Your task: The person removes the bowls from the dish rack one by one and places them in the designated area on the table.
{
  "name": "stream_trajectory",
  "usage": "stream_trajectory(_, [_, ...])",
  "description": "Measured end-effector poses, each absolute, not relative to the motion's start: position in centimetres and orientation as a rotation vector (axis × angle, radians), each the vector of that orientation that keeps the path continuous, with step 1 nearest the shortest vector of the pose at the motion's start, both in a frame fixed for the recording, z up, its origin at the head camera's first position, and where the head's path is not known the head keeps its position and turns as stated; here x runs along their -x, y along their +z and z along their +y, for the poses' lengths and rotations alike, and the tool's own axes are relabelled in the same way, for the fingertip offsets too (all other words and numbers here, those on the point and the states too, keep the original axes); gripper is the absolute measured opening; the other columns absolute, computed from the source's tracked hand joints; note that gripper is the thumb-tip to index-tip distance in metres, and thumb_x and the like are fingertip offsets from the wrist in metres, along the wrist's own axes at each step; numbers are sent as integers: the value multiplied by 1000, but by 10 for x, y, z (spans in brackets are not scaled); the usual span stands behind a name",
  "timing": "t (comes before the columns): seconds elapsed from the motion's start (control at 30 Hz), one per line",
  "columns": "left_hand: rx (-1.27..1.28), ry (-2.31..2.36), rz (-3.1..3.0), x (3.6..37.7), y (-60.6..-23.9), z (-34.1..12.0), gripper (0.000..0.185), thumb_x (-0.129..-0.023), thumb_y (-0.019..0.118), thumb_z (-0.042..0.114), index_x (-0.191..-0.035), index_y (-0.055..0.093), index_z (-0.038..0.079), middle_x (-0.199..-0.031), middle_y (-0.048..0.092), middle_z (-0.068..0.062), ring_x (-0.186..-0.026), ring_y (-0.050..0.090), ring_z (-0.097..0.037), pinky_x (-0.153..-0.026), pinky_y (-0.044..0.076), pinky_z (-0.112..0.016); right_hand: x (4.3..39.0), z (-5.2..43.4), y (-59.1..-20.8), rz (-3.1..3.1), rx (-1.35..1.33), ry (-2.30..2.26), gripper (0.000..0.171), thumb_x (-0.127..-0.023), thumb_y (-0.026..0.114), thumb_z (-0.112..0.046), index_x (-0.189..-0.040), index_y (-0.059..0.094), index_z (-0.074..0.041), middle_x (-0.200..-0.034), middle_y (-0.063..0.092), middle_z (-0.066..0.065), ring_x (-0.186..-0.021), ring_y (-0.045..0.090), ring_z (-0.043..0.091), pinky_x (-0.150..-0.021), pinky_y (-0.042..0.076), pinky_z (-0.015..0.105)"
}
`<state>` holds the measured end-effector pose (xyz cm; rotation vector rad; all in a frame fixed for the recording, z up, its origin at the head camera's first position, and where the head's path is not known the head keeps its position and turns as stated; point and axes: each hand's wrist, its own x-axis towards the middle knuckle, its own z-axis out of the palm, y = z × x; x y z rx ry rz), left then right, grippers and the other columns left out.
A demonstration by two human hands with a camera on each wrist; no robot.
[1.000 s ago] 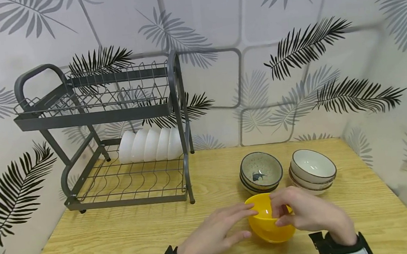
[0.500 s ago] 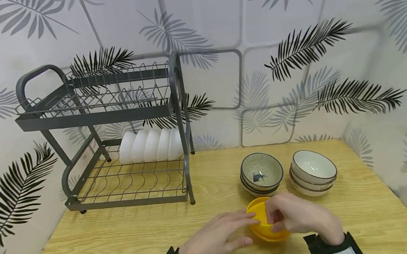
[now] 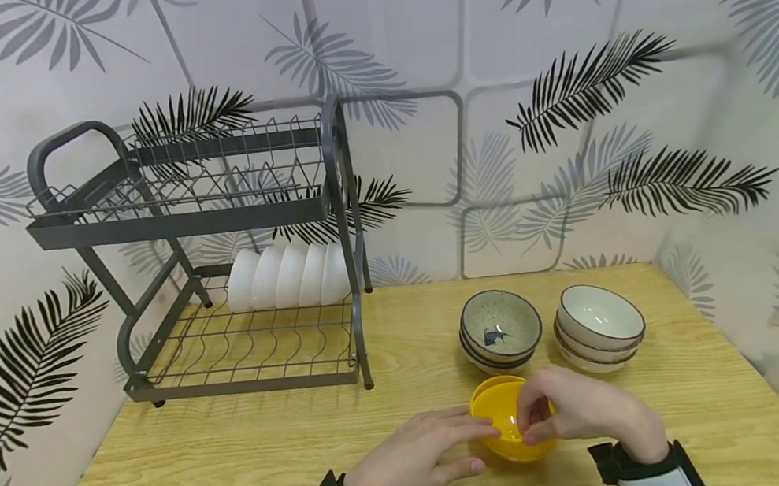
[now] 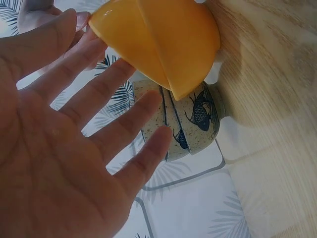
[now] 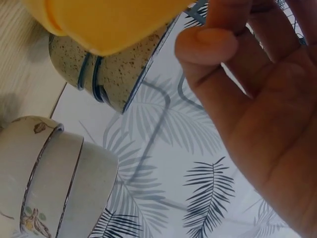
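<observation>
The yellow bowl (image 3: 509,419) sits near the front edge of the worktop (image 3: 242,464), a little right of centre, with both hands at it. The left hand (image 3: 419,455) is spread, fingers straight, their tips resting against the bowl's left rim; the left wrist view shows the same flat palm with the bowl tilted off its fingertips. The right hand (image 3: 578,412) has its fingers curled over the right rim, and seems to pinch it between thumb and fingertips, though the contact itself is partly hidden. The yellow shell looks as if it could be two bowls nested together, since a seam runs across it in the left wrist view; if so, a pull on the top one alone could drag the lower one along, or let it drop back and skid. The grip is light and one-sided, so a smooth plastic rim could slip out of the pinch and the bowl roll toward the near edge. Just beyond it stands the speckled bowl stack (image 3: 500,330), and to the right of that the cream bowl stack (image 3: 599,327); a quick lift or a swing to the far side could knock either. The dish rack (image 3: 205,254) with white bowls (image 3: 286,276) on its lower tier stands well apart at far left.
</observation>
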<state>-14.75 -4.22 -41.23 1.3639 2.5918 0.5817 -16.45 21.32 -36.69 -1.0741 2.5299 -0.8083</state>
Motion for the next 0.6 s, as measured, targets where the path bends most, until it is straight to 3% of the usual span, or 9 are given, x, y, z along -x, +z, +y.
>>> stream_trajectory(0.23, [-1342,510,2585,148,-415,-40,43,-103,53,41,-143,57,26,-150,55,9,-146,44,-22,-113,45,-47,168,214,-370,2537,1009,-765,6,-81,82,-14,-85,78,-12,-72,65,-12,-65,49,-5,-60,47,17])
stream_trajectory(0.6, [-1331,480,2588,145,-412,-40,43,-103,55,41,-144,56,28,-153,52,7,-145,45,-21,-114,45,-46,176,245,-373,2700,820,-711,41,-77,87,-18,-112,70,-4,-74,57,-7,-67,46,2,-58,41,19])
